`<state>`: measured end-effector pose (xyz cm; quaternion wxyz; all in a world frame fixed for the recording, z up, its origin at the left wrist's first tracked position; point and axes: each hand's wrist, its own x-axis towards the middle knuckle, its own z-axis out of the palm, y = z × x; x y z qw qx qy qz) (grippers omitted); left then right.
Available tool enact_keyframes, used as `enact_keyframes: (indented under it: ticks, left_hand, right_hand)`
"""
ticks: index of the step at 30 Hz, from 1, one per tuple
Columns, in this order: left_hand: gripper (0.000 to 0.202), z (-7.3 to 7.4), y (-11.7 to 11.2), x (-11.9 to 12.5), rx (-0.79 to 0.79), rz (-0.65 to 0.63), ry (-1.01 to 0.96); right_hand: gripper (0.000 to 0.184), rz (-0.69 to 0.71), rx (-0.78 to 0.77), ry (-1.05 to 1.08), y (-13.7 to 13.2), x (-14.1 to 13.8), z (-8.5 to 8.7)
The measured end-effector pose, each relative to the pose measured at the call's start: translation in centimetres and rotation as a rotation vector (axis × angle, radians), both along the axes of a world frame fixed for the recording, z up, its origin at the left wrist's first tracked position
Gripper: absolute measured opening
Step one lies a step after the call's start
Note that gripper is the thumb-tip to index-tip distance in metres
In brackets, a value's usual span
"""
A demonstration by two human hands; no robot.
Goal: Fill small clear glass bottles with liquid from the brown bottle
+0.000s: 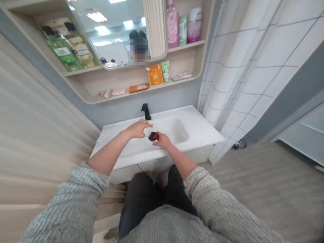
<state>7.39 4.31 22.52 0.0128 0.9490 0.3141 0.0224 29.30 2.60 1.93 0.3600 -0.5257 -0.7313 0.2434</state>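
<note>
Over the white sink point(192, 130) both my hands meet just in front of the black tap point(146, 111). My right hand point(163, 140) is closed around a small dark red bottle point(153, 136), held above the basin. My left hand point(137, 129) curls over the bottle's top, its fingers on a pale cap or pad point(146, 131) that I cannot make out clearly. Both grey sleeves are pushed up the forearms.
A wall shelf point(141, 90) above the sink carries an orange pouch point(155, 74), a green tube, flat orange and pink items. Higher shelves hold green and pink bottles beside a mirror point(113, 30). A white gridded curtain point(240, 77) hangs right; ribbed panels stand left.
</note>
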Motion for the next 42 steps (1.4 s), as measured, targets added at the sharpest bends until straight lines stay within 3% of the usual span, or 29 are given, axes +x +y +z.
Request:
enact_keyframes:
  ticks: [22,42]
  left_hand:
    - [0.072,-0.1,2.4,0.5,-0.004,-0.015,0.069]
    - [0.077,2.1,3.4,2.6,-0.07,-0.025,0.146]
  right_hand:
    - [0.077,-0.024,-0.013,0.022,-0.2,-0.1,0.5]
    - [0.077,-0.062,-0.034,0.109,0.2,-0.1,0.2]
